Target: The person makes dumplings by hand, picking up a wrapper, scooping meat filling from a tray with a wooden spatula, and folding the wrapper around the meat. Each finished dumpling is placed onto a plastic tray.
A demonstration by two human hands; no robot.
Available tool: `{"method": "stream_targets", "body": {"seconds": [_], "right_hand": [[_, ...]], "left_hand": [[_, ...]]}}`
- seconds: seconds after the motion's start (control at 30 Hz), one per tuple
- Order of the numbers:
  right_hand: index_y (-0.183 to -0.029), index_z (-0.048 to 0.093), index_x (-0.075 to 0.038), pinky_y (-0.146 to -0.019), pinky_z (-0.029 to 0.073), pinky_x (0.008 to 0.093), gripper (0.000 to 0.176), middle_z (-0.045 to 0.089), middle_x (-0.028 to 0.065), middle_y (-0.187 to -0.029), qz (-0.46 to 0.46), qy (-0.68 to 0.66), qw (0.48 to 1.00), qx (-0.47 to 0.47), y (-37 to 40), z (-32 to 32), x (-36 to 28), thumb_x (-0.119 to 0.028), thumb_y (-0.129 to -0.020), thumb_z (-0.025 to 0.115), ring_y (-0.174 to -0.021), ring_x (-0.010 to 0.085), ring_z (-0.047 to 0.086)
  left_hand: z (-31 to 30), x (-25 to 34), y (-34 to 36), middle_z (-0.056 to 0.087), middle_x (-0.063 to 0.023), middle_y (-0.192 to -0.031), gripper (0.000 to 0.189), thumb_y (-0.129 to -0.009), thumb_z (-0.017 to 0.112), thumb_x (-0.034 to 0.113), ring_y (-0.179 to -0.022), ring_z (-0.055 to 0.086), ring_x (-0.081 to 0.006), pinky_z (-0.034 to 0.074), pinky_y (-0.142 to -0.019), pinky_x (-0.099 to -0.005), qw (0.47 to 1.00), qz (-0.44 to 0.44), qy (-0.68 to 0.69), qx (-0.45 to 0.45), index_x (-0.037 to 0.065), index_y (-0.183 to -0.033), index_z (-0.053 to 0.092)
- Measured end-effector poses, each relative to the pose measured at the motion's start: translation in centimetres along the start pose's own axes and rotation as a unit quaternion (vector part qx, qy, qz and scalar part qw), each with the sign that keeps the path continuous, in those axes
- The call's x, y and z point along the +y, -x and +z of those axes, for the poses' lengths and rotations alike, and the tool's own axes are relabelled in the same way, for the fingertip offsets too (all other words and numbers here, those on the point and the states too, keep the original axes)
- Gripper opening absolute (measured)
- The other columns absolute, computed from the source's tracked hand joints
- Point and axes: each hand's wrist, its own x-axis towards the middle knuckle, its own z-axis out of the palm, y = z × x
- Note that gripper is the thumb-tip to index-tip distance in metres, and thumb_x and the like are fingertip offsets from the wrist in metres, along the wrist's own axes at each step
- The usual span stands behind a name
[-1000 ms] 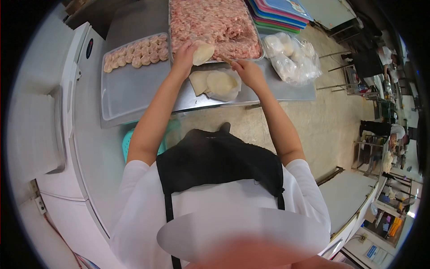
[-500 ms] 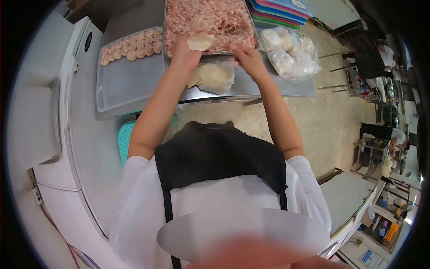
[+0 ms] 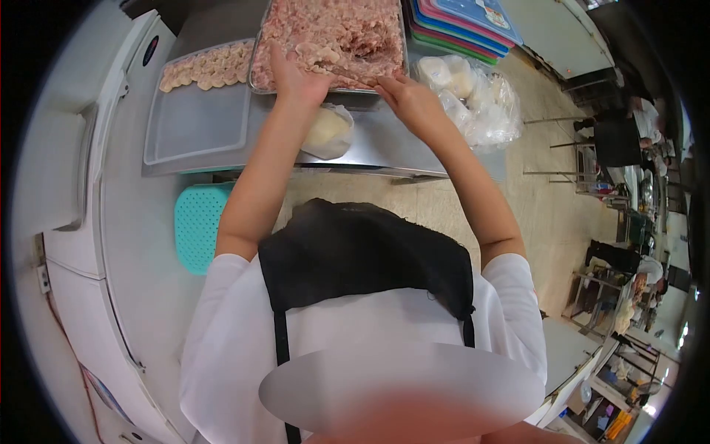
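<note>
My left hand (image 3: 299, 80) is palm up over the front edge of the meat tray, thumb out to the side. It cradles a round dough wrapper (image 3: 319, 56) that looks smeared with meat. In my closed right hand (image 3: 408, 102) is a thin flat filling spatula (image 3: 351, 73), its far end reaching to the wrapper. Behind both hands lies a metal tray (image 3: 254, 80) heaped with pink minced meat (image 3: 318, 22). A stack of pale wrappers (image 3: 325, 131) in a plastic bag sits on the steel table just below my left wrist.
Left on the table is a translucent tray (image 3: 196, 129) with rows of filled dumplings (image 3: 211, 68). To the right are bagged wrapper stacks (image 3: 473, 92) and piled coloured lids (image 3: 462, 29). A turquoise perforated basket (image 3: 198, 229) is below the table. People work far right.
My right hand has moved the spatula up to the wrapper in my left hand. The wrapper, bare before, now appears covered with meat. The view has shifted slightly.
</note>
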Motion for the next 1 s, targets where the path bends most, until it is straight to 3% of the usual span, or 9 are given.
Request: {"method": "stream_targets", "body": {"seconds": [0.17,0.33,0.43,0.5,0.6,0.73,0.8,0.9,1.0], "right_hand": [[-0.095,0.063,-0.010,-0.063,0.050,0.0449,0.016,0.062,0.0136,-0.084,-0.026,0.049,0.998,-0.019,-0.9,-5.3,-0.6,-0.023,-0.091,0.056,-0.077,0.0357,0.063],[-0.099,0.064,-0.007,-0.067,0.049,0.0447,0.021,0.063,0.0136,-0.083,-0.066,-0.075,0.995,-0.018,-1.4,-3.1,1.4,-0.024,-0.093,0.055,-0.079,0.0351,0.063],[-0.105,0.064,-0.003,-0.070,0.048,0.0415,0.026,0.063,0.0139,-0.080,-0.027,-0.206,0.978,-0.010,-1.9,-3.4,4.0,-0.025,-0.095,0.054,-0.079,0.0320,0.064],[-0.115,0.063,0.001,-0.077,0.048,0.0334,0.034,0.068,0.0165,-0.090,0.017,-0.287,0.957,-0.026,-1.7,-3.5,5.4,-0.027,-0.097,0.052,-0.085,0.0258,0.065],[-0.118,0.062,0.001,-0.077,0.048,0.0292,0.037,0.068,0.0132,-0.090,0.051,-0.336,0.923,-0.181,-1.5,-5.2,6.1,-0.028,-0.097,0.053,-0.081,0.0188,0.062],[-0.116,0.063,0.000,-0.073,0.048,0.0286,0.034,0.063,0.0092,-0.082,-0.018,-0.332,0.923,-0.193,-0.6,-8.2,5.5,-0.027,-0.097,0.054,-0.076,0.0175,0.057],[-0.110,0.064,-0.003,-0.073,0.048,0.0330,0.030,0.066,0.0158,-0.088,-0.076,-0.329,0.934,-0.119,0.0,-7.1,5.5,-0.027,-0.096,0.055,-0.079,0.0262,0.062],[-0.109,0.065,-0.003,-0.071,0.049,0.0330,0.030,0.067,0.0161,-0.091,0.040,-0.329,0.903,-0.273,-0.2,-6.1,5.9,-0.027,-0.095,0.055,-0.079,0.0270,0.064],[-0.117,0.065,-0.010,-0.066,0.050,0.0347,0.029,0.068,0.0116,-0.090,-0.123,-0.303,0.938,-0.118,-1.2,-1.7,10.1,-0.028,-0.095,0.057,-0.074,0.0229,0.063]], "left_hand": [[0.1,-0.9,-0.5,0.037,-0.0182,-0.145,0.070,-0.093,0.038,0.057,-0.135,0.032,-0.0404,0.021,-0.109,-0.0648,0.999,0.037,-0.007,0.040,0.004,-0.139,0.038],[2.2,-1.2,0.9,0.043,-0.0194,-0.139,0.057,-0.096,0.042,0.045,-0.132,0.035,-0.0410,0.033,-0.105,-0.0602,0.994,0.091,0.046,0.049,0.002,-0.134,0.042],[-0.9,-0.9,0.0,0.043,-0.0198,-0.137,0.053,-0.091,0.054,0.032,-0.131,0.039,-0.0389,0.035,-0.106,-0.0561,0.994,0.076,0.029,-0.069,0.002,-0.133,0.042],[-2.1,-0.8,0.6,0.046,-0.0191,-0.136,0.059,-0.087,0.061,0.024,-0.131,0.040,-0.0371,0.036,-0.106,-0.0498,0.980,0.067,-0.144,-0.121,0.004,-0.137,0.038],[-1.3,-1.3,2.0,0.053,-0.0159,-0.131,0.070,-0.080,0.071,0.018,-0.127,0.047,-0.0320,0.039,-0.105,-0.0393,0.857,0.224,-0.445,-0.134,0.008,-0.141,0.037],[0.1,-0.8,3.7,0.062,-0.0107,-0.121,0.068,-0.072,0.080,0.020,-0.113,0.058,-0.0241,0.043,-0.098,-0.0300,0.615,0.350,-0.694,-0.129,0.007,-0.132,0.051],[0.3,0.0,3.4,0.065,-0.0105,-0.116,0.055,-0.072,0.079,0.019,-0.106,0.061,-0.0231,0.045,-0.094,-0.0312,0.642,0.266,-0.696,-0.180,0.006,-0.121,0.059],[1.3,0.4,3.7,0.067,-0.0115,-0.108,0.043,-0.071,0.078,0.021,-0.098,0.064,-0.0238,0.048,-0.089,-0.0335,0.598,0.226,-0.736,-0.224,0.005,-0.110,0.066],[1.0,-0.4,2.9,0.068,-0.0120,-0.100,0.039,-0.071,0.076,0.026,-0.093,0.065,-0.0264,0.049,-0.084,-0.0365,0.599,0.202,-0.757,-0.168,0.007,-0.105,0.067]]}}
